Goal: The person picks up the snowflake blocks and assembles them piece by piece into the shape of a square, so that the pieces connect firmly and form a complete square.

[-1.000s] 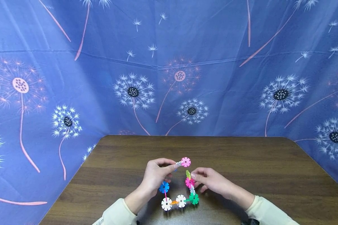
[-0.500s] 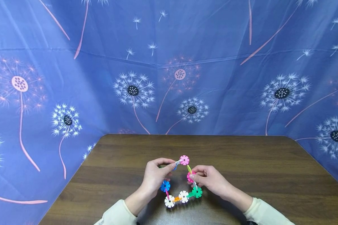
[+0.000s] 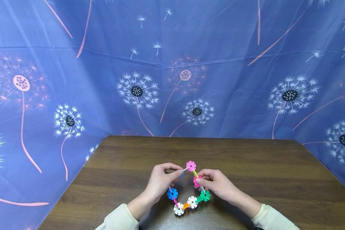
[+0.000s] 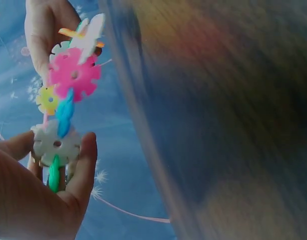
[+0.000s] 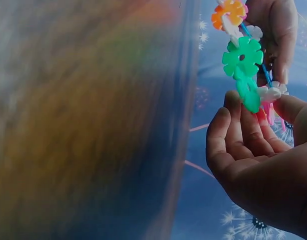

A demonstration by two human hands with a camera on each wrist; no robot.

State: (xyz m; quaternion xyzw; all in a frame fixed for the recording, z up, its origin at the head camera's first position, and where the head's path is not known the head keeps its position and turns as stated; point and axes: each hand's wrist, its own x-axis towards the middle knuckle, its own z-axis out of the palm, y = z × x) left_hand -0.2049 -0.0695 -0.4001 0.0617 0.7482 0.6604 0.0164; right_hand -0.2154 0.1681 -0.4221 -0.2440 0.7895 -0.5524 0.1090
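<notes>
A loop of interlocking plastic flower discs [image 3: 192,202], in white, green, blue, orange, yellow and pinks, is held up between both hands above the table. My left hand [image 3: 161,179] pinches a white disc [image 4: 57,144] at the loop's upper left, between thumb and fingers. A light pink disc [image 3: 191,166] forms the top corner, with a yellow-green disc [image 3: 195,174] running down from it. Just below that, my right hand [image 3: 218,183] grips a hot pink disc [image 3: 197,181] with thumb and fingertips. Green [image 3: 205,195] and blue [image 3: 172,193] discs stand at the lower right and left.
The brown wooden table [image 3: 126,156] lies under the hands. Behind it and at its sides hangs a blue cloth [image 3: 224,73] printed with dandelions.
The yellow-green disc, formerly apart from the light pink disc, now meets it at the top. My right hand's grip has shifted from the yellow-green disc down to the hot pink one.
</notes>
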